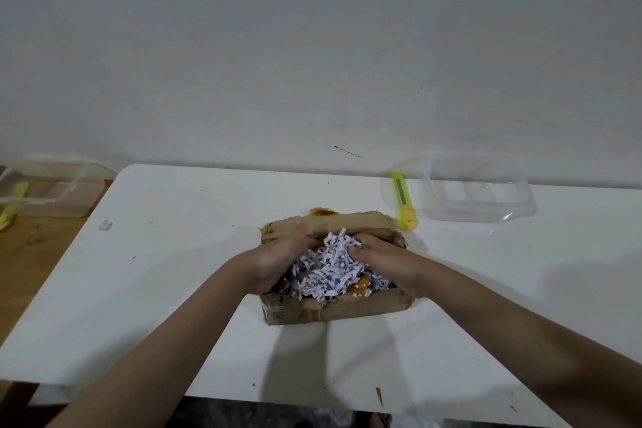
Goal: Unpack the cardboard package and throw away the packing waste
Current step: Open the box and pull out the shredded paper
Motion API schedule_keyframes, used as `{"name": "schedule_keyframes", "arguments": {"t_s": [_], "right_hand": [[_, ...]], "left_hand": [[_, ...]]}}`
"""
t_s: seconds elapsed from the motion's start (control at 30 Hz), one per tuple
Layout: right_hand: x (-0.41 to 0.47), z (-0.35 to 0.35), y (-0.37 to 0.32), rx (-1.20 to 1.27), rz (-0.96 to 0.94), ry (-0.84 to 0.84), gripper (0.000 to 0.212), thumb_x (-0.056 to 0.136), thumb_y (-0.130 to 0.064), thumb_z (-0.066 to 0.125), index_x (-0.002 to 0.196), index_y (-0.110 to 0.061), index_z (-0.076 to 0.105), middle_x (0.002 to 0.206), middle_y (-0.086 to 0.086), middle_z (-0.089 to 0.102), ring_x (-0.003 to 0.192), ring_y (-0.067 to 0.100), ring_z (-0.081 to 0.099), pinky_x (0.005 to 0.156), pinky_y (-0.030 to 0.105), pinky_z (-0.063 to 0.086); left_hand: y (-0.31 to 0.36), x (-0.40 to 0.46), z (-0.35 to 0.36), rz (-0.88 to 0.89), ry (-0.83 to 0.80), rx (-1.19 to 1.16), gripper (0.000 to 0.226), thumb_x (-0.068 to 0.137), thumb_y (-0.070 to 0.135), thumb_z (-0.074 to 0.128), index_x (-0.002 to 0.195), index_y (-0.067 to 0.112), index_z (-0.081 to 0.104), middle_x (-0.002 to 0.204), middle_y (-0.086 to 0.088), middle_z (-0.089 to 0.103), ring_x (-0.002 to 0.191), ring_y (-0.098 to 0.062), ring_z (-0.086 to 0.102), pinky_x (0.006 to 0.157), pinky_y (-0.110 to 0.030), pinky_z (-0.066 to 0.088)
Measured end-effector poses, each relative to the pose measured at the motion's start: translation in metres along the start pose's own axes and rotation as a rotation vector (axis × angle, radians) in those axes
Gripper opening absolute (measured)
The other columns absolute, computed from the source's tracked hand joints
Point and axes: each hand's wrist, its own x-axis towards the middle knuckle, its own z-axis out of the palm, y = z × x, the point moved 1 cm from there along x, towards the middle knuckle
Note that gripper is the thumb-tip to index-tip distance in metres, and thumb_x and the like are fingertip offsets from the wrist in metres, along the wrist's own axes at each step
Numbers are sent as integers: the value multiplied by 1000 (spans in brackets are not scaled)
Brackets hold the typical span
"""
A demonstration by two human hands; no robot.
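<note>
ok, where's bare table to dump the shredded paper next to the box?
Widest bare patch: table left of the cardboard box, out to the left edge. Also bare along the near edge between the forearms. Crowded: back right, where the utility knife and clear plastic container sit. Both hands, left and right, are in the shredded paper.

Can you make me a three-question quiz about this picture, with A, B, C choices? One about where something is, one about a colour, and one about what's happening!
1. Where is the box cutter?
A. inside the box
B. on the table behind the cardboard box
C. on the floor

2. What colour is the cutter?
A. yellow-green
B. red
C. black

3. The box is:
A. taped shut
B. open, with both hands in the shredded paper
C. squashed flat

Answers: B, it lies beside the clear plastic container; A, bright body; B, left hand and right hand dig in.
</note>
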Motion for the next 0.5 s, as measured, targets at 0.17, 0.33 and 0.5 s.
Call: {"name": "schedule_keyframes", "arguments": {"t_s": [0.17, 0.33, 0.5], "right_hand": [[-1, 5, -1, -35, -19, 50, 52, 95, -45, 45, 142, -26, 35, 148, -3, 39, 133, 20, 40, 111, 42, 33], [-7, 5, -8, -142, -58, 89, 37, 97, -39, 42, 131, -26, 45, 130, -3, 55, 115, 18, 54, 104, 39, 42], [-1, 11, -10, -385, 48, 34, 51, 96, -49, 32, 144, -32, 27, 156, 9, 24, 142, 31, 21, 113, 48, 24]], "left_hand": [[-17, 6, 6, 8, 165, -154, 78, 61, 89, 39, 119, 39, 60, 146, -2, 42, 134, -26, 38, 112, -49, 27], [-16, 11, 9, -43, 199, -138, 79, 80, 71, 45, 145, 28, 31, 157, 1, 22, 143, -24, 20, 116, -51, 16], [-6, 7, 18, -113, 68, -94, 94, 71, 81, 43, 148, 29, 25, 158, 0, 16, 145, -24, 15, 118, -49, 10]]}}
